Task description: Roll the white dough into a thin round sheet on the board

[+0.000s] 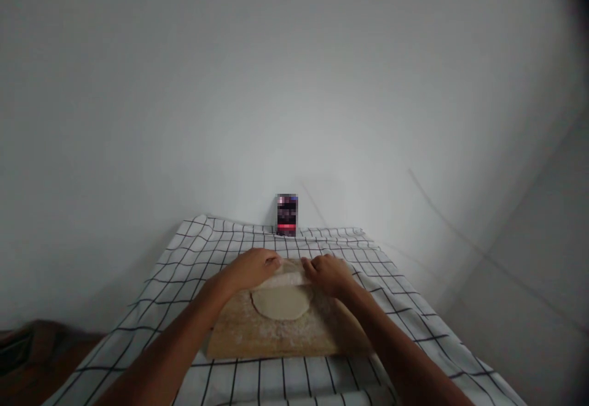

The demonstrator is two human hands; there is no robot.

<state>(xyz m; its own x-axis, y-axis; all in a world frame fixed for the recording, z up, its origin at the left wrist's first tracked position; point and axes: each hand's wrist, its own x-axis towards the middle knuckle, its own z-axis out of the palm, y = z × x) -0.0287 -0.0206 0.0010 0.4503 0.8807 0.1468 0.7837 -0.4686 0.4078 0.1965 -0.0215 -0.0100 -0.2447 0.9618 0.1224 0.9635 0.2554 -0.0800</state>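
A pale, floury rolling pin (286,279) lies crosswise over the far part of a flat, rounded sheet of dough (281,303). My left hand (255,267) is closed around the pin's left end, and my right hand (327,272) is closed around its right end. Both hands hide the ends of the pin. Beneath the dough is a wooden board (285,346) dusted with flour. The dough's near edge shows in front of the pin; its far edge is hard to make out.
A white tablecloth with black checks (175,271) covers the table. At the back, a small dark upright object with a blurred red band (287,214) stands against the white wall (294,87). Something brown (41,357) is low at the left, beside the table.
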